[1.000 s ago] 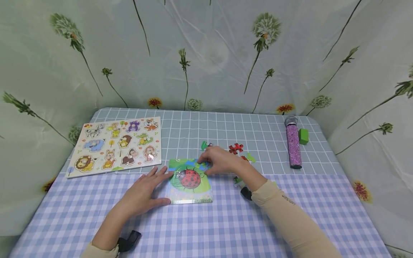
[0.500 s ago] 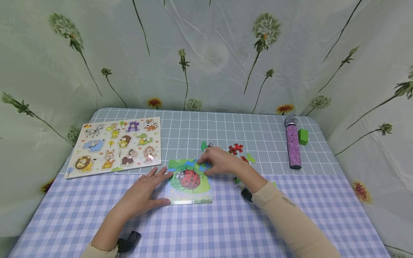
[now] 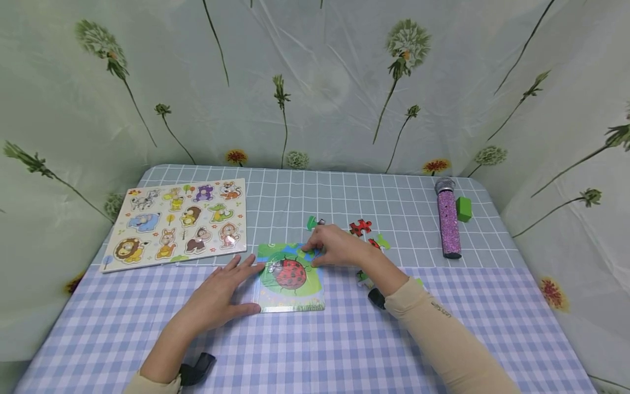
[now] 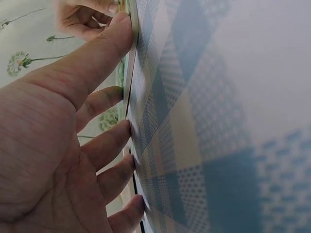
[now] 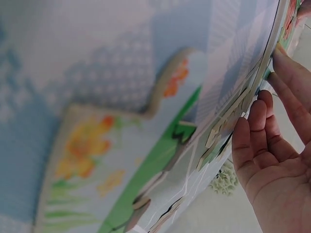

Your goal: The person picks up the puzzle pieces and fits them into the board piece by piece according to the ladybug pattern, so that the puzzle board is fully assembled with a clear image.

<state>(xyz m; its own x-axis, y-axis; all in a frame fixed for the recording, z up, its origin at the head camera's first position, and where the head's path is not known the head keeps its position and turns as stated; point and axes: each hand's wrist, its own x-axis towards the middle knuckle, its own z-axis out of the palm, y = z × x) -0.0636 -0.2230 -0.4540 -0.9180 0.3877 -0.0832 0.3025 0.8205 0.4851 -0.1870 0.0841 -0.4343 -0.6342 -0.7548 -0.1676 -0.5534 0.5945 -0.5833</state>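
A square ladybug puzzle board lies on the checked cloth in the head view. My left hand rests at its left side, fingers spread and thumb tip touching the lower left corner. In the left wrist view, the thumb meets the board's edge. My right hand is at the board's upper right corner, thumb and forefinger pinching a small blue and green puzzle piece, mostly covered by the fingers. Its other fingers are bent in the right wrist view.
Loose puzzle pieces lie behind and right of the board, among them a red one and a green one. An animal peg puzzle is at the back left. A glittery purple microphone lies beside a green block.
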